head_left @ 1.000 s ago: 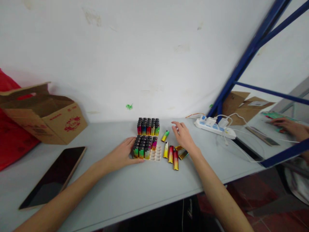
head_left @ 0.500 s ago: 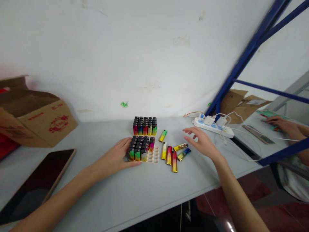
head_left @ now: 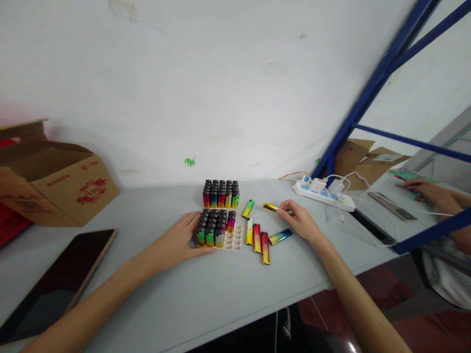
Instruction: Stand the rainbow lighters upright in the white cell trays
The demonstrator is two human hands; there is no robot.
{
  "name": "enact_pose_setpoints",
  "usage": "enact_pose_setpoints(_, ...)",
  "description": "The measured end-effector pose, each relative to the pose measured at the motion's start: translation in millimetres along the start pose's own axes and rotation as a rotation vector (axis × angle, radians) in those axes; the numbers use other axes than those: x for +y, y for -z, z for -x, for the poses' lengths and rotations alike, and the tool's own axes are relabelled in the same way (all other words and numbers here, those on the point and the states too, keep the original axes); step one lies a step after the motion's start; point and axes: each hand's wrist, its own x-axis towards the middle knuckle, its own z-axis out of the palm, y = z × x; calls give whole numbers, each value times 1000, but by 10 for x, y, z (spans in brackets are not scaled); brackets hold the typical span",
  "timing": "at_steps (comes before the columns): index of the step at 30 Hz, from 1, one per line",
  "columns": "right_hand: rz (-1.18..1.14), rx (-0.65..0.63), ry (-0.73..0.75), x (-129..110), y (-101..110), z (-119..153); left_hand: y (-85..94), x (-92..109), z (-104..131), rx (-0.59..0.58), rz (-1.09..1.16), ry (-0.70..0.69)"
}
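My left hand (head_left: 184, 236) is wrapped round the left side of a pale tray (head_left: 236, 237) partly filled with upright lighters (head_left: 209, 236); the tray's right-hand hollows are bare. Behind it stands a full block of upright lighters (head_left: 221, 194). My right hand (head_left: 296, 218) pinches one end of a yellow lighter (head_left: 270, 206), which points left. Loose lighters lie right of the tray: a green-yellow one (head_left: 248, 209), a white-yellow one (head_left: 249, 231), two red-yellow ones (head_left: 256, 238) and a blue-yellow one (head_left: 280, 237) just below my right hand.
On the left are an open cardboard box (head_left: 69, 186) and a dark tablet (head_left: 55, 284). At the right stand a white power strip (head_left: 324, 195) with cables and a blue metal frame (head_left: 353, 113). Beyond it, another person's hand (head_left: 423, 189) shows over a tabletop.
My right hand has closed on the yellow lighter, which has moved up from beside the blue-yellow one. My left hand has stayed at the tray.
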Motion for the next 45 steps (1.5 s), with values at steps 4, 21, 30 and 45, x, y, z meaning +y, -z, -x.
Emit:
enact_pose_setpoints(4, -198, 164, -14, -113, -27, -135, 20, 39, -8, -7, 4, -13)
enact_pose_setpoints(21, -858, 157, -62, -912, -970, -517, 1, 11, 20, -1, -2, -50)
enact_pose_setpoints(30, -785, -65, -174, -1116, -1137, -251, 10, 57, 11, -4, 17, -57)
enact_pose_setpoints(45, -596, -177, -279, -1143, -1322, -144, 44, 139, 22, -15, 2, -74)
